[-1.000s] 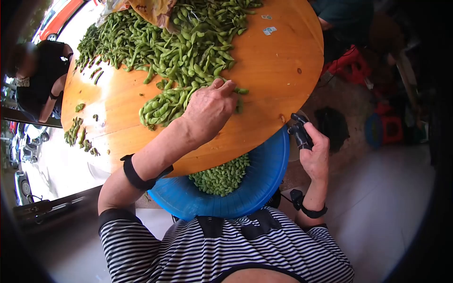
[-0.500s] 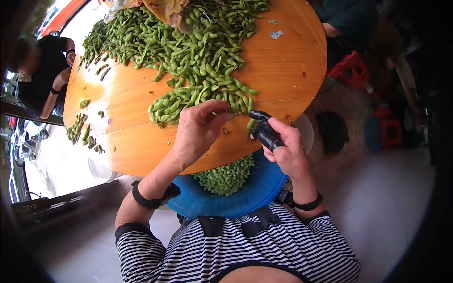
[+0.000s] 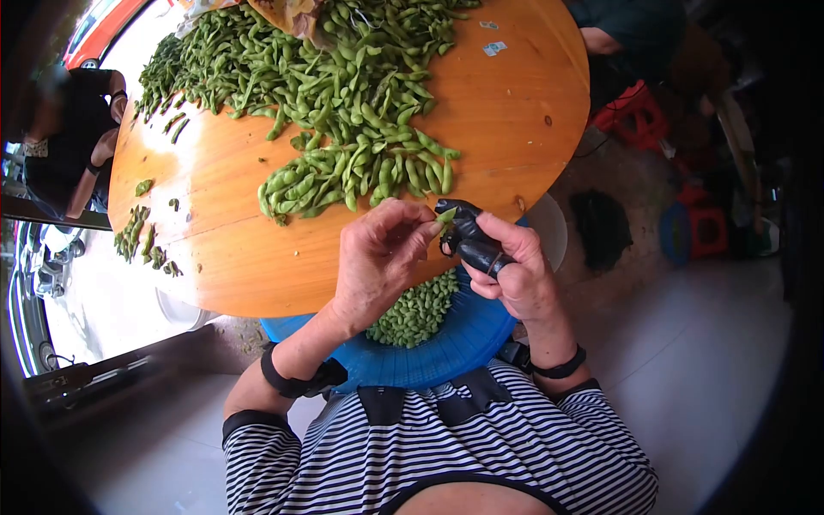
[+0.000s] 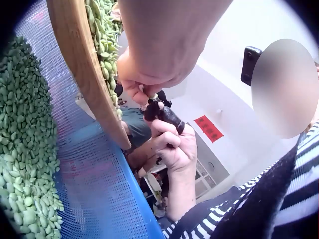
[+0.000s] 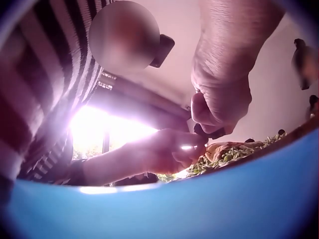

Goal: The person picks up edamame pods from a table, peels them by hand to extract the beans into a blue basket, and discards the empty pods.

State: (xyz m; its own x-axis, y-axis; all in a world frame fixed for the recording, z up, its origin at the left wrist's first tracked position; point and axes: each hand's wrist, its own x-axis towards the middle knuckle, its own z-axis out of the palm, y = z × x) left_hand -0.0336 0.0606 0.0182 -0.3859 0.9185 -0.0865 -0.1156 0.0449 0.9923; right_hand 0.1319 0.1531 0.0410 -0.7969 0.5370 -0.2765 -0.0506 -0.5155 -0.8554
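In the head view the left hand (image 3: pixel 382 262) pinches a green pod (image 3: pixel 446 216) between thumb and fingertips, above the table's near edge. The right hand (image 3: pixel 519 270) is beside it, fingers curled, with black coverings (image 3: pixel 482 253) on thumb and finger that meet the pod's end. Behind both hands green pods (image 3: pixel 356 172) lie heaped on the round wooden table (image 3: pixel 506 112). Below the hands, shelled beans (image 3: pixel 412 316) fill the bottom of a blue basket (image 3: pixel 472 343). The left wrist view shows the black-covered fingers (image 4: pixel 167 117) touching the left fingertips.
Small discarded pods (image 3: pixel 133 233) lie at the table's left. A plastic bag (image 3: pixel 292 15) rests on the heap. Someone in black (image 3: pixel 73 146) sits at the left, another person (image 3: pixel 631 39) at the far right. Red stools (image 3: pixel 639 120) and a white bucket (image 3: pixel 549 230) stand to the right.
The left hand came back from the heap with a pod. The right hand moved left from beyond the table edge, and the two hands now meet over the basket.
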